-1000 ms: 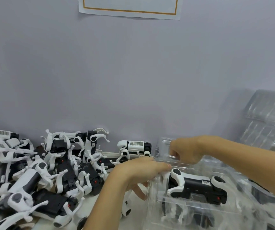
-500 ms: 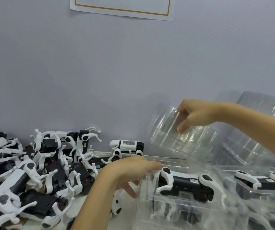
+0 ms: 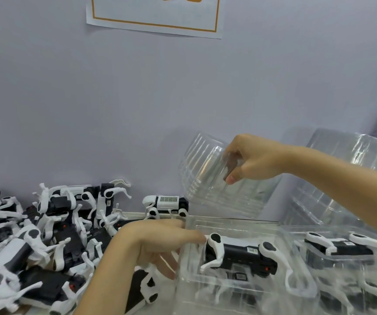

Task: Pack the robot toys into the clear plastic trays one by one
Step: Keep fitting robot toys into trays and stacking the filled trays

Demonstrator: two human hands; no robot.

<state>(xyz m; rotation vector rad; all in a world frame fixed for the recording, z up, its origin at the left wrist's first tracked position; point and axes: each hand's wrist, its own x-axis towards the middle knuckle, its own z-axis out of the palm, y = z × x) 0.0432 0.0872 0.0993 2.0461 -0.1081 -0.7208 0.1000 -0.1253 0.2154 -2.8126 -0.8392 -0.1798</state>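
Observation:
A black-and-white robot toy (image 3: 239, 253) lies in the top clear tray (image 3: 235, 223) of a stack at lower centre. My left hand (image 3: 160, 242) holds that tray's left edge, thumb on top and fingers beneath. My right hand (image 3: 246, 162) pinches an empty clear tray (image 3: 205, 178) and holds it tilted in the air above the stack. A second packed toy (image 3: 339, 246) sits in another clear tray (image 3: 296, 233) on the right. A pile of loose robot toys (image 3: 35, 235) covers the table at left.
A stack of empty clear trays (image 3: 342, 178) leans against the grey wall at the right. One toy (image 3: 167, 204) stands by the wall behind my left hand. A paper sign (image 3: 155, 17) hangs on the wall above.
My right hand has lifted the empty clear tray off the stack and raised it, tilting it. My left hand has stayed on the edge of the tray that holds the toy.

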